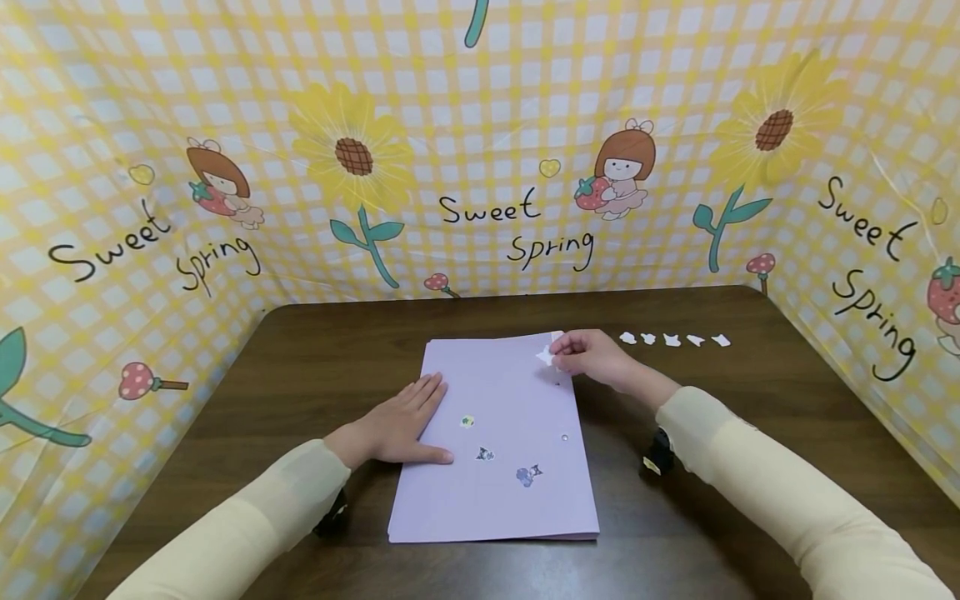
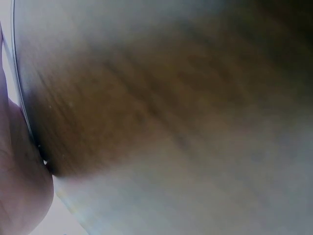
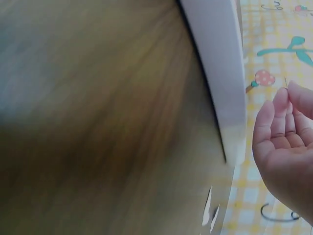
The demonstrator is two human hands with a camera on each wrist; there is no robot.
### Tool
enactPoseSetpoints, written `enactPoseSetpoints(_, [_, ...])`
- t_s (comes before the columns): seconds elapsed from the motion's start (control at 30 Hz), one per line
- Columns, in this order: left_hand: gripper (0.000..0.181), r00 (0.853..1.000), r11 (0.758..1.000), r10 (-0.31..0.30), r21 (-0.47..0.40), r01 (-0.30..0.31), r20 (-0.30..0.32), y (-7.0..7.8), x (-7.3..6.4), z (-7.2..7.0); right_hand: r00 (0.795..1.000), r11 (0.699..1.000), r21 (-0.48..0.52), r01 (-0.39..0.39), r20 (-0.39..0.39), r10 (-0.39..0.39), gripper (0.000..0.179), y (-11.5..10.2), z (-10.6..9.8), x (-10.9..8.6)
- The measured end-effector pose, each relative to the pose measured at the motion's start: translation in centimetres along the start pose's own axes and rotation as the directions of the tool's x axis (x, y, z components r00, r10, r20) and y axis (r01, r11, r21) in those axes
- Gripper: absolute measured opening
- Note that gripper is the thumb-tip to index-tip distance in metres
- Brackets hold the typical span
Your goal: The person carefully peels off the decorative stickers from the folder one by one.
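A light purple folder (image 1: 502, 517) lies on the dark wooden table, three small cartoon stickers on its cover: a green-yellow one (image 1: 467, 422), a black-and-white one (image 1: 485, 454) and a bluish one (image 1: 528, 475). My left hand (image 1: 401, 421) rests flat on the folder's left edge, fingers straight and thumb out to the side. Over the upper right corner, my right hand (image 1: 592, 357) pinches a small white cut-out sticker (image 1: 545, 357) between thumb and fingertips. In the right wrist view the same right hand (image 3: 286, 147) shows above the folder's edge (image 3: 220, 73), with the sticker seen nearly edge-on.
Several white cut-out pieces (image 1: 672, 340) lie in a row on the table (image 1: 675, 517) to the right of the folder. A yellow checked cloth (image 1: 480, 125) with printed flowers stands behind and at both sides. A small round snap (image 1: 565, 437) sits near the folder's right edge.
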State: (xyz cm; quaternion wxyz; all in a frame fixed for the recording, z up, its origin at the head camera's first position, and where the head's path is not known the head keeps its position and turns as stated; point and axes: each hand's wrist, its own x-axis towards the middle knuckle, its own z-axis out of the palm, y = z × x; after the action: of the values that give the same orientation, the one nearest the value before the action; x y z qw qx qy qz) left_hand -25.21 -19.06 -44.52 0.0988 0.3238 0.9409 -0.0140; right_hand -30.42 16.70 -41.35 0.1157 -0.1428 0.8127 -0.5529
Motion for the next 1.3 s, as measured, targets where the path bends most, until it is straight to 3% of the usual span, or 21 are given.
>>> enactPoseSetpoints(0.7, [0.117,1.0,1.0,0.002,-0.006,-0.002,-0.007,0.2,0.0,-0.1,0.99,0.999,-0.027,-0.028,-0.141,0.024,0.03,4.8,-7.8,-3.9])
enactPoseSetpoints(0.93, [0.117,1.0,1.0,0.003,-0.009,-0.003,-0.002,0.1,-0.1,-0.5,0.984,0.995,-0.058,-0.075,-0.165,0.065,0.033,6.0,-10.5,-5.2])
enactPoseSetpoints(1.3, [0.119,1.0,1.0,0.011,-0.016,-0.011,-0.006,0.2,-0.1,-0.5,0.979,0.986,-0.096,-0.135,-0.169,0.117,0.033,7.0,-12.3,-6.3])
